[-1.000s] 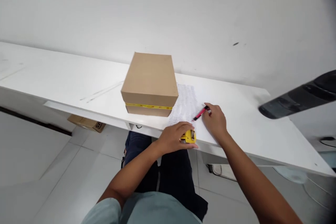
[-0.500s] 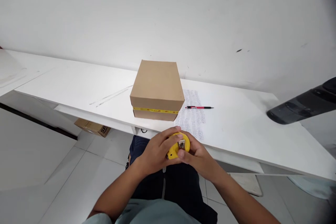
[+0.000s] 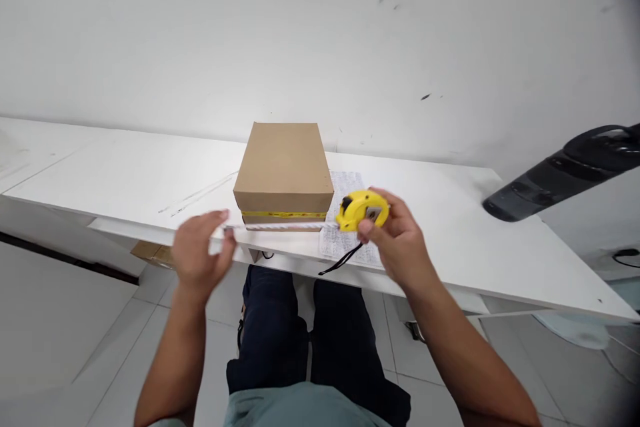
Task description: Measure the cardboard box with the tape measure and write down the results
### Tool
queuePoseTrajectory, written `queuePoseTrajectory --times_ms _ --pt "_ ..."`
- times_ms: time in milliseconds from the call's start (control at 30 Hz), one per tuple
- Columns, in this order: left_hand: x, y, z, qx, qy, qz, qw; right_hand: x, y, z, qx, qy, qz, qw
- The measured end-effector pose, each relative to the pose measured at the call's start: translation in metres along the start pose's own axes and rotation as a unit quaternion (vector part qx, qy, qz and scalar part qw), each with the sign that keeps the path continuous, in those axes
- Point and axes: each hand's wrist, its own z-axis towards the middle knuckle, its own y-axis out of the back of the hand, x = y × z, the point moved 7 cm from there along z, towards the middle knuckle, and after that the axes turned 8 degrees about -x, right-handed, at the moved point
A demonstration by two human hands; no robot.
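Observation:
My right hand point(image 3: 397, 240) grips a yellow tape measure point(image 3: 369, 209) by its case, with a black wrist strap point(image 3: 341, 260) dangling below. From the case a white blade point(image 3: 285, 225) runs out leftward across the lower front of a brown cardboard box point(image 3: 283, 163). At the blade's far end, the thumb and forefinger of my left hand point(image 3: 203, 253) are on the metal tip. A yellow printed band point(image 3: 285, 214) crosses the front of the box, which sits on a white desk point(image 3: 440, 213). Whether the blade touches the box, I cannot tell.
A handwritten sheet of paper point(image 3: 345, 240) lies right of the box, partly under the tape measure. A dark cylindrical appliance point(image 3: 555, 177) leans in at the right end of the desk. Below the desk at left, another carton point(image 3: 153, 252) rests on the floor.
My hands have spread apart from my lap and risen to the box front. The blade is drawn out between them. The red and black pen is now out of sight.

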Motion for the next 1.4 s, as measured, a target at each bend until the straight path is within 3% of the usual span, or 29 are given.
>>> queuePoseTrajectory --times_ms 100,200,267,433,533,900,1400 --pt "0.064 -0.004 0.011 -0.036 0.054 0.030 0.997 0.008 0.033 0.038 -0.094 0.093 0.004 0.991" --pt "0.098 -0.017 0.021 -0.021 0.108 0.002 0.994 0.005 0.044 0.060 -0.124 0.127 -0.001 0.984" --pt "0.096 -0.025 0.026 -0.005 0.117 -0.037 0.992 0.001 0.038 0.065 -0.120 0.132 -0.011 0.984" --pt "0.054 -0.050 0.023 0.098 0.108 -0.167 0.975 -0.003 -0.001 0.058 -0.055 0.142 -0.027 0.988" --pt "0.041 -0.054 0.018 0.099 0.111 -0.180 0.972 -0.003 -0.015 0.055 -0.021 0.143 -0.024 0.989" --pt "0.044 -0.058 0.014 0.093 0.134 -0.170 0.972 -0.002 -0.014 0.056 -0.016 0.124 0.013 0.992" --pt "0.046 -0.061 0.014 0.069 0.125 -0.161 0.977 -0.005 -0.012 0.056 -0.022 0.129 -0.022 0.991"
